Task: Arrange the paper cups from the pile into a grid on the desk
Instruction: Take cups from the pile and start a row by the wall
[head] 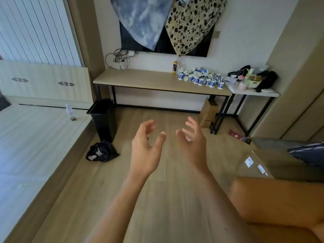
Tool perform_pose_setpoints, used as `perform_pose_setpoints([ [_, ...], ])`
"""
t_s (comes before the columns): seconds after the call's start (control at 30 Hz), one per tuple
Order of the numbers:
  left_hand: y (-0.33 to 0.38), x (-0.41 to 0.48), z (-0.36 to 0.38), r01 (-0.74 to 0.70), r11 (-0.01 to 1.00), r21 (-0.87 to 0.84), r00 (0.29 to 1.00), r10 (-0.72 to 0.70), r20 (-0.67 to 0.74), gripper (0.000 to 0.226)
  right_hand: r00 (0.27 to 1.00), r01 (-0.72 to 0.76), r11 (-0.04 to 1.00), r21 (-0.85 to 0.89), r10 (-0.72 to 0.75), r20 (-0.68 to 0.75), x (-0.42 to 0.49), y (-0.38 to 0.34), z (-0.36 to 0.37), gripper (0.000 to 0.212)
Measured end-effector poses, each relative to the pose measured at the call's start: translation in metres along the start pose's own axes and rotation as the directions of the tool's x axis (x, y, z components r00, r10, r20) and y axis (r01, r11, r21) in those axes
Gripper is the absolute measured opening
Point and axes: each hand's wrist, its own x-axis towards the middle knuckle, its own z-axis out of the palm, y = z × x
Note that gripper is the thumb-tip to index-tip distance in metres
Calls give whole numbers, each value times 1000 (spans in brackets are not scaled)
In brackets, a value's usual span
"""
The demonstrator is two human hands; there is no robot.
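A pile of several blue-and-white paper cups (201, 78) lies jumbled at the right end of a long wooden desk (140, 79) against the far wall. Some cups stand upright, others lie on their sides. My left hand (146, 148) and my right hand (192, 142) are raised over the floor, well short of the desk, palms facing each other. The fingers of both hands are relaxed and slightly bent, and they hold nothing.
A yellow bottle (174, 67) stands behind the cups. A white side table (252, 92) with clutter adjoins the desk on the right. On the floor are a black bin (104, 118), a black bag (101, 151) and a cardboard box (208, 113). An orange seat (280, 199) is at the lower right.
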Motion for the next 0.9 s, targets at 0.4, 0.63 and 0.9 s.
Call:
perform_pose_setpoints([
  [0.4,-56,127,6,142,990,-27,987,-140,79,30,994,-107,994,-9,107,-37,111,47,80,53],
  [0.63,-85,208,47,147,989,3,986,-147,83,29,992,-127,992,24,127,-16,203,91,114,53],
  [0.9,-98,331,115,106,994,-1,990,-105,94,28,990,-137,989,47,137,-8,339,129,138,49],
])
